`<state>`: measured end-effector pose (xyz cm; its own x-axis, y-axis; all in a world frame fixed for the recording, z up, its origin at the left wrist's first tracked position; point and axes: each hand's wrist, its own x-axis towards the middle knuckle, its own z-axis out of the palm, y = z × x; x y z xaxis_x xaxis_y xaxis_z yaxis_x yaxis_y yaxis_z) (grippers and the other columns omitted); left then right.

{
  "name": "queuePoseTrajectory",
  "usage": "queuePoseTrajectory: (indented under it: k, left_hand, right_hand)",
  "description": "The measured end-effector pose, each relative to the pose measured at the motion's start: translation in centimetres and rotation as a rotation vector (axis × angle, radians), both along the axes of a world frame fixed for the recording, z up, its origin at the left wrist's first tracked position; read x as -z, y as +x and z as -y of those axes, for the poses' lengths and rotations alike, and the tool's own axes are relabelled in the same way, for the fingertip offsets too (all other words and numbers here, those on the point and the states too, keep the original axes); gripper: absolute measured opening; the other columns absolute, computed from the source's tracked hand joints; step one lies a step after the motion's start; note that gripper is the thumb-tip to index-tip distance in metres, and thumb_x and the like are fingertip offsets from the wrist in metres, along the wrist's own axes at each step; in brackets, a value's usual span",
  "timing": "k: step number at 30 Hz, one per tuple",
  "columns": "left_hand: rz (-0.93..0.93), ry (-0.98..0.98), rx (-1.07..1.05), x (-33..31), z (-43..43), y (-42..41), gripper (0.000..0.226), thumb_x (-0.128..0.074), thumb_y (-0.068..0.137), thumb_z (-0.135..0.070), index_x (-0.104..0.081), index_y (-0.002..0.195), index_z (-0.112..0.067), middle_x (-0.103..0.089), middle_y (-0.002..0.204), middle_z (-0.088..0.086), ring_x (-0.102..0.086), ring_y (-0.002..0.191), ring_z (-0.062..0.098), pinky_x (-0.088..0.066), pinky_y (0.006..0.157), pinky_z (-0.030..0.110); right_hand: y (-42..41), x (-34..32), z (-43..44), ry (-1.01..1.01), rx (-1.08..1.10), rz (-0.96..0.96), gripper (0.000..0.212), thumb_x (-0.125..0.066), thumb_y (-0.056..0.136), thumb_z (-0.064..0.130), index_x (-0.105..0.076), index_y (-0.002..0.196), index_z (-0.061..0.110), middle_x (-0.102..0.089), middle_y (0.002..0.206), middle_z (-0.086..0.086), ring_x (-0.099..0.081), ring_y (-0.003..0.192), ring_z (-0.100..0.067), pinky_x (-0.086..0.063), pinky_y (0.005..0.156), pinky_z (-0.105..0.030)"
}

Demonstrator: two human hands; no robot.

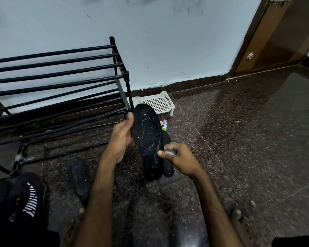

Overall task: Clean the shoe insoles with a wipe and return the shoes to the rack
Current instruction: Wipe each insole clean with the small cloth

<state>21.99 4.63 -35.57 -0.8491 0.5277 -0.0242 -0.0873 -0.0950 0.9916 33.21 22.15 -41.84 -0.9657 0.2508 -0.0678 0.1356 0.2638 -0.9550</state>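
My left hand (120,138) grips the left edge of a black insole (147,138) that is speckled with white dust and held upright over the floor. My right hand (179,158) pinches a small white wipe (171,152) against the insole's lower right edge. A second black insole (78,177) lies flat on the floor to the left. A black shoe (167,155) shows partly behind the held insole. Another black shoe with striped white lacing (25,198) sits at the lower left. The black metal shoe rack (61,75) stands against the wall on the left.
A white plastic basket (159,102) lies on the dark granite floor by the rack's right leg, with small coloured pieces (164,124) near it. A wooden door (282,36) is at the upper right. My bare foot (239,225) rests at the lower right.
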Motion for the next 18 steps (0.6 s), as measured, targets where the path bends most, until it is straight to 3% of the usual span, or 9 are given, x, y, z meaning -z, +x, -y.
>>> queuePoseTrajectory:
  k: [2,4,8,12,16,18]
  left_hand:
    - [0.005,0.017,-0.128,-0.3,-0.4,0.2,0.034,-0.051,0.1,-0.033,-0.074,0.096,-0.008,-0.077,0.094,0.009,-0.073,0.091,0.02,-0.052,0.086,0.037]
    - [0.04,0.045,-0.136,-0.3,-0.1,0.0,0.031,-0.048,0.102,-0.026,-0.073,0.1,-0.009,-0.077,0.095,0.007,-0.072,0.092,0.017,-0.05,0.088,0.037]
    - [0.051,0.004,0.078,-0.1,1.2,-0.7,0.055,-0.044,0.092,-0.06,-0.068,0.121,-0.02,-0.069,0.124,0.004,-0.063,0.12,0.019,-0.046,0.102,0.047]
    - [0.013,-0.052,-0.027,0.0,1.5,-1.2,0.044,-0.05,0.095,-0.05,-0.08,0.094,-0.018,-0.074,0.109,0.011,-0.066,0.112,0.027,-0.04,0.107,0.06]
    - [0.032,-0.101,0.061,-0.2,1.9,-1.1,0.07,-0.042,0.085,-0.074,-0.068,0.118,-0.019,-0.07,0.122,0.002,-0.06,0.123,0.019,-0.036,0.112,0.055]
    - [0.022,-0.119,0.09,-0.3,1.9,-0.9,0.067,-0.041,0.086,-0.072,-0.069,0.116,-0.019,-0.072,0.117,0.0,-0.061,0.121,0.017,-0.037,0.112,0.053]
  right_hand:
    - [0.1,-0.5,0.2,-0.008,-0.041,-0.005,0.021,-0.075,0.087,0.027,-0.071,0.068,0.034,-0.058,0.079,0.006,-0.058,0.075,-0.01,-0.049,0.079,-0.038]
    - [0.1,-0.9,0.5,-0.019,-0.065,-0.01,0.035,-0.073,0.089,0.024,-0.066,0.058,0.041,-0.052,0.073,0.014,-0.053,0.069,-0.001,-0.044,0.073,-0.026]
    - [0.1,-1.0,0.7,-0.028,-0.074,-0.017,0.037,-0.072,0.09,0.022,-0.066,0.058,0.039,-0.051,0.071,0.014,-0.051,0.067,-0.002,-0.042,0.072,-0.026]
    - [0.1,-1.3,0.6,-0.049,-0.054,-0.016,0.027,-0.073,0.089,0.021,-0.068,0.065,0.034,-0.053,0.074,0.013,-0.054,0.069,-0.002,-0.043,0.072,-0.025]
    - [-0.1,-1.6,0.9,-0.04,-0.043,-0.029,0.029,-0.073,0.089,0.02,-0.068,0.065,0.035,-0.054,0.074,0.013,-0.054,0.069,-0.002,-0.043,0.071,-0.023]
    - [0.0,-2.0,0.9,-0.036,-0.04,-0.038,0.026,-0.073,0.089,0.02,-0.07,0.068,0.035,-0.057,0.077,0.009,-0.056,0.071,-0.002,-0.043,0.072,-0.022]
